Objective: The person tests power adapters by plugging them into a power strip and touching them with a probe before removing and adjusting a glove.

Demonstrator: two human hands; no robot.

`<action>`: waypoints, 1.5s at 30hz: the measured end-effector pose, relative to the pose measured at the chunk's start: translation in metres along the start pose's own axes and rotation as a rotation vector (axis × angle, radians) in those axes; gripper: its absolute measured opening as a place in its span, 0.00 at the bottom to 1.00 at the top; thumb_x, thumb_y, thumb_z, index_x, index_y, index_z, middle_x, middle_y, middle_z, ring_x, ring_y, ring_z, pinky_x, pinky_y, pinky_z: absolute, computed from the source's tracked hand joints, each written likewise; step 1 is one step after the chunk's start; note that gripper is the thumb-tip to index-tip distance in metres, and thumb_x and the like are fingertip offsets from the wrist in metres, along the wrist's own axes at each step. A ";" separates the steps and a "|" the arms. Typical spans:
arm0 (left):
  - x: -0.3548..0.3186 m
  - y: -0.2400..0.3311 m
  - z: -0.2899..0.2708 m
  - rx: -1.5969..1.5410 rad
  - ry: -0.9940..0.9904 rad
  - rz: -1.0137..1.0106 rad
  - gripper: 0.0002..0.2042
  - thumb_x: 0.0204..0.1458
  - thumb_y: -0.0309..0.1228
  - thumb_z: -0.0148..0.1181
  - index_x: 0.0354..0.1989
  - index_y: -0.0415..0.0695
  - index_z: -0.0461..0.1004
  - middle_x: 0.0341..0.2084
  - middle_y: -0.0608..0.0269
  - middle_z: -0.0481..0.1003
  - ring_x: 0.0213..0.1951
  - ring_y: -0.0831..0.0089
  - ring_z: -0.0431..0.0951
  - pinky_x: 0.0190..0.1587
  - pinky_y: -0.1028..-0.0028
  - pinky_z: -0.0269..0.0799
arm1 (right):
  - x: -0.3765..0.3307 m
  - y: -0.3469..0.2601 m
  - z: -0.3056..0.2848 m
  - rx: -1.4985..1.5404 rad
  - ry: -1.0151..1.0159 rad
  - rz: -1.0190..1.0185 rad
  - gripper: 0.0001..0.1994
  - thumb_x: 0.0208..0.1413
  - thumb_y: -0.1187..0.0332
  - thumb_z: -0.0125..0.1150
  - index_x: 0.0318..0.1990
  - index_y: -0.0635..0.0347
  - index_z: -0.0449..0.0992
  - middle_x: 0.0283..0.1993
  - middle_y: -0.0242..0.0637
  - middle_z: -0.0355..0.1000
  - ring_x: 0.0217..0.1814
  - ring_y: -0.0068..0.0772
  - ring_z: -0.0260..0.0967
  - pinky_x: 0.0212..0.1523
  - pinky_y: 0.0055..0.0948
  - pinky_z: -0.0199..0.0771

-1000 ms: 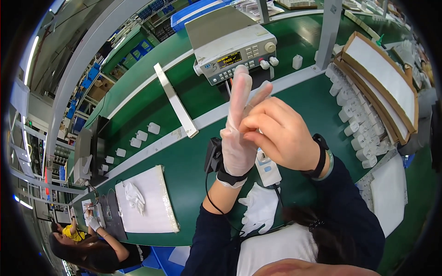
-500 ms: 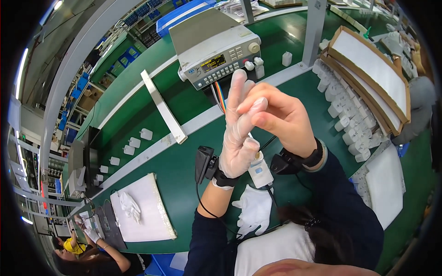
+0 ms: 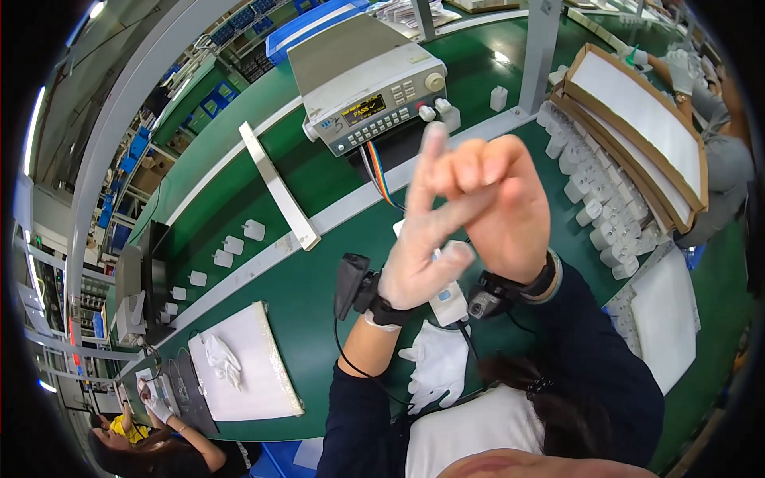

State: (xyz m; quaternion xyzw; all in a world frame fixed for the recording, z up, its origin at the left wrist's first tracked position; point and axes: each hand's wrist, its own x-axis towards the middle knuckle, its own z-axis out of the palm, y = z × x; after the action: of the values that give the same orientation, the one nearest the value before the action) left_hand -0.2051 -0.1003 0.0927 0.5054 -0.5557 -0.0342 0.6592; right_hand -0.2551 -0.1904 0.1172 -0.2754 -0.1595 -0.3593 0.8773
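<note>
Over a green bench (image 3: pixel 319 279), the right hand (image 3: pixel 510 207) pinches the fingertips of the thin glove (image 3: pixel 418 255) on the raised left hand (image 3: pixel 414 267). Since a second ago both hands have lifted closer and the glove sits lower, nearly on. A white cloth glove (image 3: pixel 438 362) lies below.

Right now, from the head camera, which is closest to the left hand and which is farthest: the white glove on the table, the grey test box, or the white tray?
From the left hand:
1. White glove, just below, near the body.
2. Grey test box, up ahead.
3. White tray, far left.
</note>
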 end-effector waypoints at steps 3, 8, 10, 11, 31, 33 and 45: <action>-0.028 -0.021 0.000 0.036 -0.206 -0.279 0.34 0.49 0.43 0.58 0.65 0.46 0.56 0.68 0.44 0.39 0.66 0.47 0.48 0.65 0.58 0.43 | 0.000 -0.006 -0.018 0.223 -0.214 0.291 0.16 0.63 0.60 0.45 0.25 0.58 0.64 0.22 0.29 0.60 0.23 0.21 0.58 0.26 0.20 0.59; -0.005 -0.013 0.008 0.050 -0.166 -0.148 0.41 0.45 0.41 0.63 0.66 0.40 0.50 0.67 0.42 0.43 0.64 0.47 0.52 0.65 0.60 0.45 | 0.006 -0.003 -0.049 0.456 -0.603 0.317 0.19 0.64 0.49 0.40 0.27 0.53 0.58 0.17 0.24 0.55 0.15 0.20 0.49 0.22 0.24 0.56; -0.005 -0.018 0.009 0.307 -0.207 -0.016 0.44 0.44 0.42 0.64 0.66 0.37 0.47 0.66 0.43 0.45 0.64 0.46 0.53 0.65 0.61 0.46 | 0.007 -0.001 -0.054 0.501 -0.619 0.329 0.20 0.64 0.49 0.38 0.28 0.54 0.58 0.18 0.25 0.55 0.16 0.21 0.50 0.22 0.24 0.56; -0.005 -0.018 0.010 0.435 -0.227 0.052 0.46 0.43 0.42 0.65 0.66 0.35 0.45 0.66 0.43 0.46 0.63 0.46 0.53 0.65 0.61 0.47 | 0.007 -0.001 -0.055 0.549 -0.637 0.338 0.20 0.65 0.48 0.37 0.29 0.55 0.59 0.18 0.27 0.55 0.17 0.22 0.52 0.22 0.23 0.57; -0.013 -0.022 0.000 0.673 -0.159 0.317 0.33 0.53 0.63 0.43 0.67 0.70 0.49 0.67 0.39 0.44 0.65 0.36 0.43 0.61 0.40 0.37 | 0.016 0.002 -0.041 -0.283 -0.482 0.429 0.30 0.60 0.48 0.48 0.55 0.69 0.65 0.33 0.36 0.70 0.50 0.31 0.67 0.57 0.30 0.60; -0.011 -0.023 0.002 0.660 -0.153 0.306 0.33 0.52 0.63 0.44 0.66 0.70 0.51 0.67 0.41 0.45 0.65 0.35 0.42 0.61 0.39 0.37 | 0.010 0.007 -0.041 -0.317 -0.483 0.407 0.29 0.60 0.49 0.49 0.55 0.69 0.65 0.34 0.36 0.70 0.51 0.31 0.67 0.56 0.30 0.63; -0.016 -0.011 0.013 0.701 -0.198 0.195 0.30 0.46 0.65 0.47 0.60 0.76 0.63 0.66 0.55 0.53 0.66 0.33 0.37 0.56 0.29 0.29 | 0.016 -0.010 -0.038 0.418 -0.387 0.328 0.31 0.61 0.46 0.47 0.59 0.66 0.60 0.35 0.30 0.63 0.43 0.32 0.62 0.54 0.34 0.60</action>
State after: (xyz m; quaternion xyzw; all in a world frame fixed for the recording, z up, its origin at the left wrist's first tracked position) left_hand -0.2158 -0.1043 0.0725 0.6392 -0.6404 0.1721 0.3895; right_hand -0.2483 -0.2279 0.0977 -0.1747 -0.3468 -0.1138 0.9145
